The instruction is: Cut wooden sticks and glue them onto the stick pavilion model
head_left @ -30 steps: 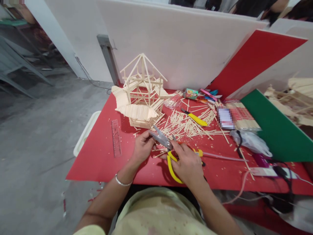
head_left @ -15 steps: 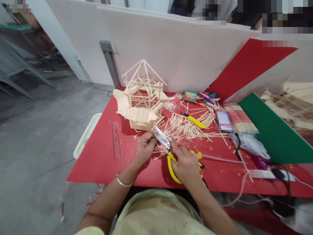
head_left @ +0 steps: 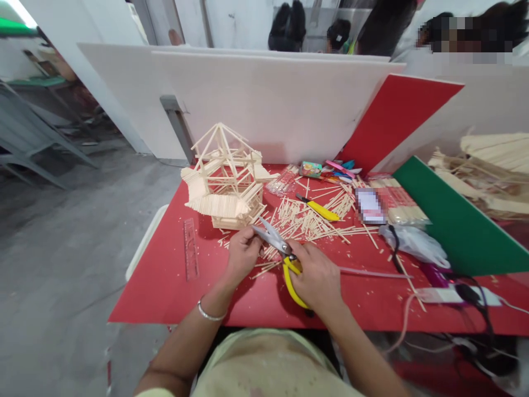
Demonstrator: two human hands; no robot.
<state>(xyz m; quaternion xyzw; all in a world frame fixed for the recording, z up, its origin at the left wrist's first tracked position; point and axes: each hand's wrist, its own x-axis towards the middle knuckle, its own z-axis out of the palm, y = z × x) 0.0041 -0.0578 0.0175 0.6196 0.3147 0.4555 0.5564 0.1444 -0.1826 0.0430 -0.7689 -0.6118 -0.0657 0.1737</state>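
Note:
My right hand (head_left: 316,275) grips a pair of scissors (head_left: 276,238) by its yellow handles, the blades apart and pointing up and left. At the blade tips, the fingers of my left hand (head_left: 242,256) are pinched together. Whatever they hold is too small or hidden to make out. Just beyond the left hand stands a model pavilion (head_left: 229,208) built of thin wooden sticks, with slatted lower roofs and a bare pointed frame on top. Many loose sticks (head_left: 306,220) lie scattered behind the scissors.
On the red tabletop (head_left: 157,298) are a clear ruler (head_left: 190,251), a yellow utility knife (head_left: 322,210), a phone (head_left: 371,206), packs of sticks (head_left: 407,204), a plastic bag (head_left: 417,245) and a power strip (head_left: 448,295). White boards (head_left: 268,105) stand behind; a green board (head_left: 458,226) leans at right.
The head view has tilted up and turned slightly, so the model and tabletop items sit lower and further left. A yellow tool beside my right hand is now hidden. Both hands keep nearly the same pose.

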